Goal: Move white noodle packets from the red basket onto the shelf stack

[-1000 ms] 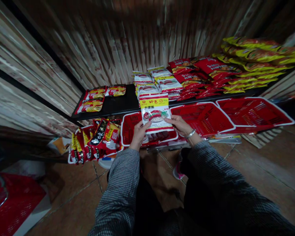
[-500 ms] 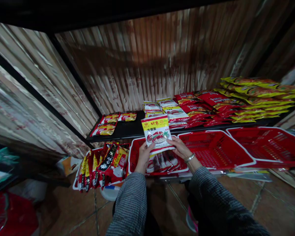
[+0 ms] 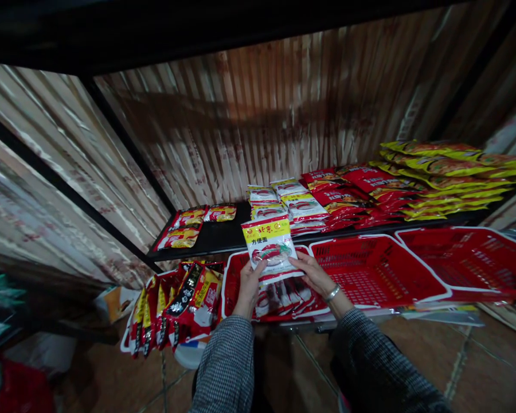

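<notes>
A white, yellow and red packet of instant noodles (image 3: 270, 248) is held up between both my hands, its printed front towards me. My left hand (image 3: 250, 285) is closed on its lower left corner. On the lower right edge, my right hand (image 3: 313, 274) grips it, with a metal bangle on the wrist. Below the packet is a red basket (image 3: 232, 281) with a white rim, holding several more packets (image 3: 284, 295). Just behind, stacks of the same noodle packets (image 3: 303, 207) lie on the black shelf (image 3: 217, 238), partly hidden by the held one.
Red noodle packets (image 3: 339, 198) and tall stacks of yellow ones (image 3: 451, 178) fill the shelf's right side. A few red-yellow packets (image 3: 178, 236) lie at its left end. A basket of red-black packets (image 3: 193, 304) stands left; two red baskets (image 3: 370, 275) stand right. Shelf posts (image 3: 124, 143) rise at left.
The view has tilted slightly, so the shelf and baskets sit a little lower in the picture. Both hands still hold the noodle packet in much the same place over the basket.
</notes>
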Available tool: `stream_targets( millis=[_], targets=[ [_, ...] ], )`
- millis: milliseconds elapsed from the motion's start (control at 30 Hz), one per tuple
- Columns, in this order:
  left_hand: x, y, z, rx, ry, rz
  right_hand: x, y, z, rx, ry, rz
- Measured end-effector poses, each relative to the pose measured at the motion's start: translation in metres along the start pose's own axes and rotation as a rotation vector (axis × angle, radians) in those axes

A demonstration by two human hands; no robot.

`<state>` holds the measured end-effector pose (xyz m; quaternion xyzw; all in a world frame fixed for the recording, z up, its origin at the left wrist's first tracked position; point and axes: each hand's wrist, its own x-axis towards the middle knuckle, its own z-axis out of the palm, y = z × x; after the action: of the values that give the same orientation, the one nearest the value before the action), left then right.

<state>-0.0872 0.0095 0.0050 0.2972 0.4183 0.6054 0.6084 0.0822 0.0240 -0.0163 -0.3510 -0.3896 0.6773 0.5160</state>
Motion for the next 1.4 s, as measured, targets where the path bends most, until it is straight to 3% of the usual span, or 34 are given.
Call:
stream_targets(
  millis=[367,700,1400],
  targets=[
    [0.005,-0.006,0.001,-0.025,0.073,-0.01,0.001,-0.002,-0.007,0.005,0.003,0.033],
    [0.004,-0.008,0.001,-0.013,0.006,-0.012,0.006,-0.002,-0.009,-0.024,0.017,0.014],
    [0.021,-0.008,-0.004,0.058,0.012,-0.022,0.022,0.0,-0.014,0.014,0.028,-0.021]
  ],
)
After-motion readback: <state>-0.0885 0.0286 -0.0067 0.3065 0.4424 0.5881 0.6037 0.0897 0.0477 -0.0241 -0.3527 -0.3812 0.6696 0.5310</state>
